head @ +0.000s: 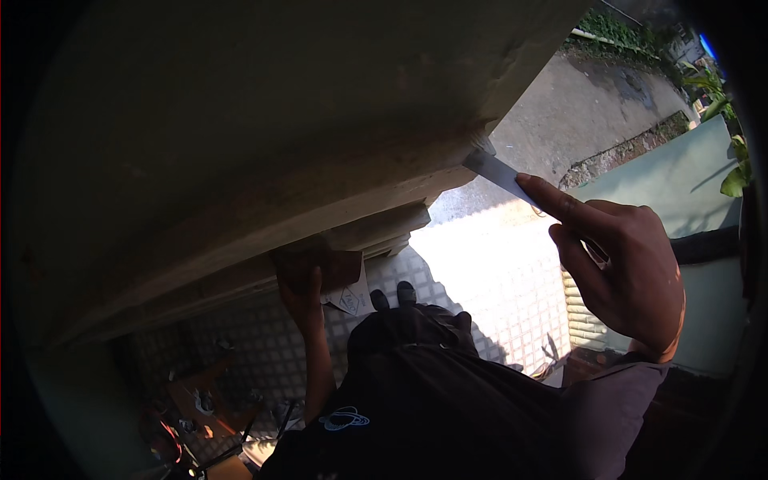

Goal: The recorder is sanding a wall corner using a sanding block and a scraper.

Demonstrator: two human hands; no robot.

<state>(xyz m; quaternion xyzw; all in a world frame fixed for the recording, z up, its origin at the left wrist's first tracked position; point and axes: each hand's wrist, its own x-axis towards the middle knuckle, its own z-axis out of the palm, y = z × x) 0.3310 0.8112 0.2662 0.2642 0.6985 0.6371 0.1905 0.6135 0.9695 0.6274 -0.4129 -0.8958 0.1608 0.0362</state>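
Observation:
My right hand (pixel 618 258) grips a flat, thin blade (pixel 501 177), perhaps a scraper or putty knife, with the index finger stretched along it. The blade's far end meets the corner of a moulded plaster ledge (pixel 384 198) on the wall. Lower and to the left, my left hand (pixel 303 288), partly in shadow, holds a folded sheet of sandpaper (pixel 349 291), whose pale back bears printing. That hand is close beneath the ledge; whether it touches the ledge cannot be told.
Below are my feet in dark footwear (pixel 406 293) on a tiled floor (pixel 510 288), partly in bright sun. A wooden stool or small table (pixel 198 390) with small items stands at the lower left. A pale green low wall (pixel 672 180) and a concrete yard (pixel 540 114) lie at the right.

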